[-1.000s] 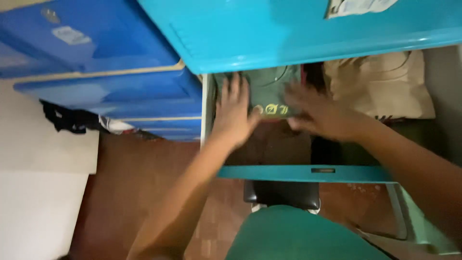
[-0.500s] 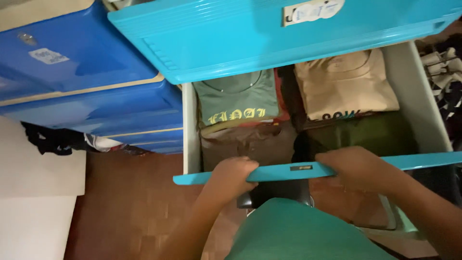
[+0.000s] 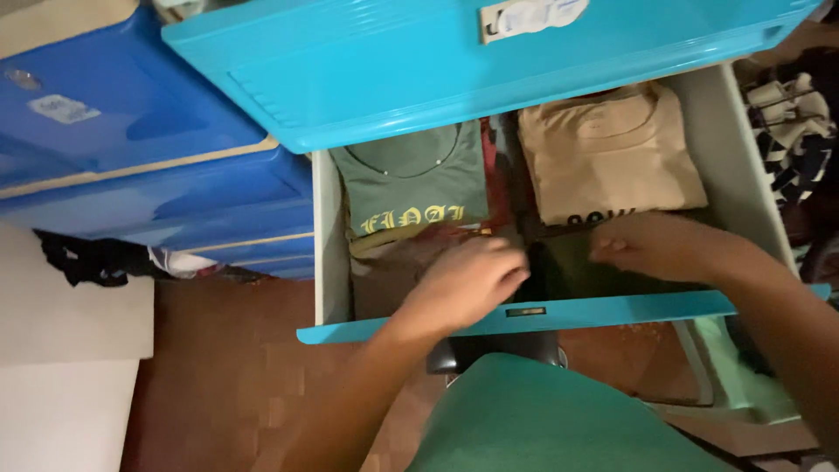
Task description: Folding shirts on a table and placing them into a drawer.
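In the glossy turquoise plastic drawer (image 3: pixel 559 316), both hands, left (image 3: pixel 463 284) and right (image 3: pixel 655 247), loosely curled on soft folded shirts (image 3: pixel 411 188).

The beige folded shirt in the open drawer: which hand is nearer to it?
Right. The right hand lies just below the beige folded shirt, at its front edge. The left hand is farther off, below the green shirt.

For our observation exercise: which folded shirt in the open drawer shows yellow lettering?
The green shirt at the drawer's back left, beyond the left hand; the beige shirt beside it is plain on top.
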